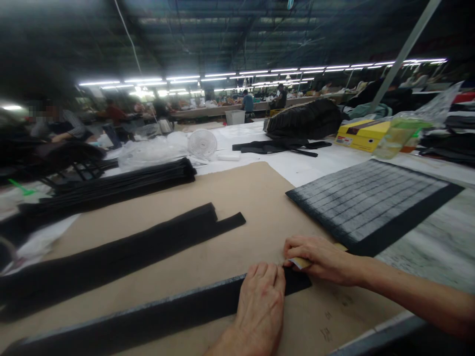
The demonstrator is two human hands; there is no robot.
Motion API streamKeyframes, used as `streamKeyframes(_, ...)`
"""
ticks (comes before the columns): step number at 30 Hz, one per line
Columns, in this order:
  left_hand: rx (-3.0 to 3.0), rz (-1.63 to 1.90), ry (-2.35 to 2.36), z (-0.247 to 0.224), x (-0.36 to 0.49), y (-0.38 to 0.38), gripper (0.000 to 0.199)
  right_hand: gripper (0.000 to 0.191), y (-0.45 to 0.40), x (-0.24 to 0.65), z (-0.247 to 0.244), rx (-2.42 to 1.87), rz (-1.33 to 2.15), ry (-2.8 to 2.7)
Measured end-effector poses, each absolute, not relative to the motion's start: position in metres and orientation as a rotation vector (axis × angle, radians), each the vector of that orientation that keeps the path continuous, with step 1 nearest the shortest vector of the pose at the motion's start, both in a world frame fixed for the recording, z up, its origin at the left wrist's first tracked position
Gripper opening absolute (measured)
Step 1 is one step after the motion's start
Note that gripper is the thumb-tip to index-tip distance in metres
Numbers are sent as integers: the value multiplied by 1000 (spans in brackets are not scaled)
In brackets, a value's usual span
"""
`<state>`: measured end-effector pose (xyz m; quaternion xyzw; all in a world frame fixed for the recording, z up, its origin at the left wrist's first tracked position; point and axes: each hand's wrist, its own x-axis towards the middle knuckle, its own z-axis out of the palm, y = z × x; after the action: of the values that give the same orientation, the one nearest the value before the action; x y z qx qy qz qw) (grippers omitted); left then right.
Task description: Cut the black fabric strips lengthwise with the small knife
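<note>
Left grip (261,299), fingers together, rests on one black strip (166,312) across brown paper (256,198); whether it pinches, one cannot tell. Two black cloth piles (148,244) lie farther left; rightward, the right grip (297,257) is closed on one yellowish piece (301,263) by the strip's end; beyond, one striped grey sheet (371,198).

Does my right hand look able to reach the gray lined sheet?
Likely yes: the gray lined sheet lies just beyond your right hand, its top uncovered, though that hand holds a small tan piece.
</note>
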<state>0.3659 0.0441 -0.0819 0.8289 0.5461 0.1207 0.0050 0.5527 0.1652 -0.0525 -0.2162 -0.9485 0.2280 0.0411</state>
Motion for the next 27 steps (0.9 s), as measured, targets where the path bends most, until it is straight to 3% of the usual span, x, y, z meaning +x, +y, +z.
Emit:
streamKeyframes(3,2635,423,1703,-85,366,45,28,15,162,554,-51,-653,674,-2925)
streamKeyframes(9,2843,558,1714,-92,369,44,27,48,150,553,-43,-690,559,-3023)
streamKeyframes(16,2896,642,1797,-98,376,39,31,40,166,546,-15,-1012,480,-2947)
streamKeyframes(20,2890,832,1866,-107,376,33,34,64,170,537,-8,-1089,414,-3024)
streamKeyframes(24,2800,1020,1942,-125,380,21,37,42,168,527,-7,-831,623,-3093)
streamKeyframes(27,2599,1118,2097,-139,386,12,41,39,168,525,-10,-649,605,-3173)
